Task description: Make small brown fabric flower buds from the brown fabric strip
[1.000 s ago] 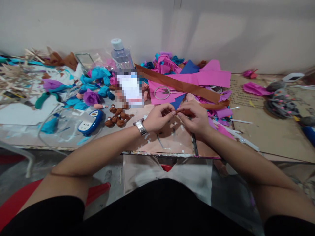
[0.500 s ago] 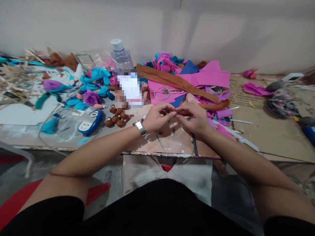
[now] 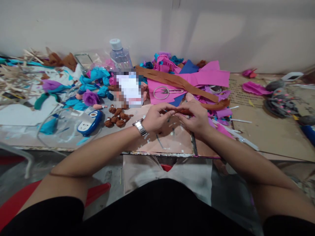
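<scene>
My left hand (image 3: 157,118), with a metal-banded watch on its wrist, meets my right hand (image 3: 197,118) over the table's front part. Both hands pinch a small piece of brown crepe paper (image 3: 184,111) between thumbs and fingertips; much of it is hidden by the fingers. Just beyond them, thread snips (image 3: 169,91) lie on pink crepe paper (image 3: 157,86). A long brown crepe strip (image 3: 179,80) stretches across the pink sheets behind my right hand. Left of my left hand, several small brown paper bundles (image 3: 118,117) sit in a cluster.
A phone (image 3: 128,87), blurred out, leans before a plastic bottle (image 3: 121,57). On the left are a blue-and-white power socket (image 3: 90,123) with its cable, and blue and purple paper flowers (image 3: 91,97). Cardboard (image 3: 256,131) and a grey pincushion-like bundle (image 3: 280,103) lie to the right.
My fingers have shifted slightly on the brown crepe paper, and a bit more of it shows between them. The view has moved very slightly; everything else stays put.
</scene>
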A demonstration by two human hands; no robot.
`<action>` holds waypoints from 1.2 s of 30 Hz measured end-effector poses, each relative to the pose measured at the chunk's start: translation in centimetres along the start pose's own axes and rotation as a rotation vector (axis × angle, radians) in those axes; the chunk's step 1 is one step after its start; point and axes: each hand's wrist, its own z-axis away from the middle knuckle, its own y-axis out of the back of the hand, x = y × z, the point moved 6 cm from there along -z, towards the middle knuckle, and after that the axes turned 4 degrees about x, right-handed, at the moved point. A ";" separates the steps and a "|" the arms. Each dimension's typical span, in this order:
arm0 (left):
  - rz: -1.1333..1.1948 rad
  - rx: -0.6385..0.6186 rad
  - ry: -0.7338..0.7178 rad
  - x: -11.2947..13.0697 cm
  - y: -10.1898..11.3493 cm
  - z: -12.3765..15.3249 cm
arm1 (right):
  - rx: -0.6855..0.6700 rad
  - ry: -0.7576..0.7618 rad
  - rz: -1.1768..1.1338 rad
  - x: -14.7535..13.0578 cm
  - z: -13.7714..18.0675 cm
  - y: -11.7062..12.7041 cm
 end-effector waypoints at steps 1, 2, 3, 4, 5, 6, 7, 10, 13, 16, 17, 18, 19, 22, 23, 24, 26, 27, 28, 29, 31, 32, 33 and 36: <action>-0.001 0.006 0.009 0.0 0.1 0.0 | 0.004 0.008 -0.005 -0.1 0.0 0.0; 0.001 0.010 0.023 -0.1 0.1 0.0 | 0.005 0.012 -0.009 -0.1 0.0 0.0; 0.007 0.013 0.040 -0.2 0.2 0.0 | 0.001 0.009 -0.010 -0.1 0.0 0.0; 0.015 0.014 0.057 -0.3 0.2 0.0 | -0.003 -0.001 -0.009 0.0 0.0 0.0; 0.027 0.014 0.071 -0.4 0.2 -0.1 | -0.009 -0.014 -0.005 0.0 0.0 0.0; 0.041 0.013 0.082 -0.4 0.2 -0.1 | -0.014 -0.027 -0.002 0.1 0.0 0.0; 0.060 0.013 0.091 -0.5 0.2 -0.1 | -0.020 -0.038 0.000 0.1 -0.1 -0.1; 0.126 0.024 0.115 -0.8 0.2 -0.1 | -0.028 -0.051 -0.007 0.1 -0.1 0.0; 0.195 0.028 0.140 -1.2 0.0 -0.2 | -0.026 -0.046 -0.019 -0.1 -0.2 0.0; 0.274 -0.003 0.158 -1.4 -0.3 -0.2 | -0.008 -0.018 -0.039 -0.3 -0.2 0.2; 0.292 -0.014 0.157 -1.4 -0.3 -0.2 | -0.001 -0.009 -0.045 -0.4 -0.3 0.3; 0.302 -0.022 0.154 -1.3 -0.3 -0.3 | 0.003 -0.004 -0.050 -0.4 -0.3 0.3; 0.307 -0.029 0.150 -1.2 -0.4 -0.3 | 0.006 -0.002 -0.051 -0.4 -0.3 0.3; 0.308 -0.049 0.137 -0.9 -0.4 -0.3 | 0.013 -0.014 -0.035 -0.3 -0.3 0.4; 0.311 -0.055 0.137 -0.8 -0.4 -0.3 | 0.012 -0.019 -0.027 -0.3 -0.3 0.4; 0.316 -0.060 0.141 -0.8 -0.4 -0.3 | 0.011 -0.024 -0.019 -0.2 -0.3 0.4; 0.329 -0.070 0.152 -0.7 -0.4 -0.3 | 0.012 -0.023 -0.010 -0.2 -0.3 0.5; 0.335 -0.075 0.156 -0.7 -0.4 -0.3 | 0.016 -0.019 -0.007 -0.2 -0.3 0.5; 0.341 -0.079 0.156 -0.7 -0.4 -0.3 | 0.022 -0.013 -0.008 -0.3 -0.3 0.5; 0.343 -0.082 0.155 -0.7 -0.4 -0.3 | 0.026 -0.006 -0.009 -0.3 -0.3 0.6; 0.345 -0.086 0.153 -0.7 -0.5 -0.3 | 0.031 0.003 -0.011 -0.4 -0.3 0.6; 0.345 -0.088 0.154 -0.7 -0.5 -0.3 | 0.029 0.002 -0.012 -0.4 -0.3 0.6; 0.345 -0.089 0.155 -0.8 -0.5 -0.3 | 0.027 -0.001 -0.013 -0.4 -0.3 0.6; 0.349 -0.080 0.151 -0.7 -0.6 -0.2 | 0.017 -0.016 -0.017 -0.4 -0.3 0.5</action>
